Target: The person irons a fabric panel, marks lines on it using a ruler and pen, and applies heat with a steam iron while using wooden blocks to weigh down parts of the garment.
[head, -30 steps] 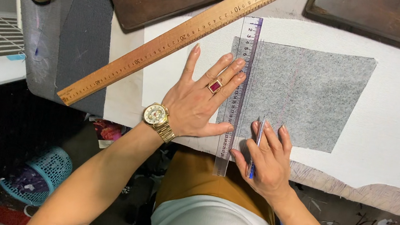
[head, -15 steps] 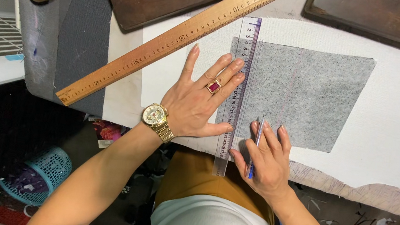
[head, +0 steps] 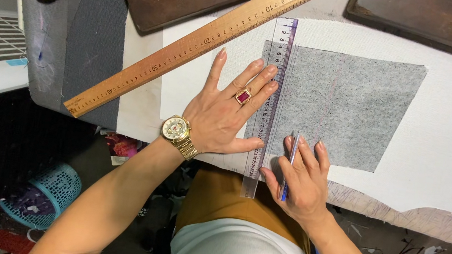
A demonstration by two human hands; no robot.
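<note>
Head view: left hand (head: 221, 118), fingers spread flat, pins clear ruler (head: 271, 98) along left edge of grey fabric piece (head: 344, 108) on white cloth (head: 446, 137). Right hand (head: 301, 181), fingers closed around pen (head: 289, 166), beside ruler's lower end.

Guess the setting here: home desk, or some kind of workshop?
Likely a tailoring or pattern-cutting workshop. A grey fabric piece lies on a white-covered table, the left hand pins a clear ruler, the right hand holds a pen, a long wooden ruler alongside.

Speckled grey fabric (head: 344, 105), clear ruler (head: 270, 103), tan wooden ruler (head: 189, 46), blue pen (head: 288, 166)
</note>
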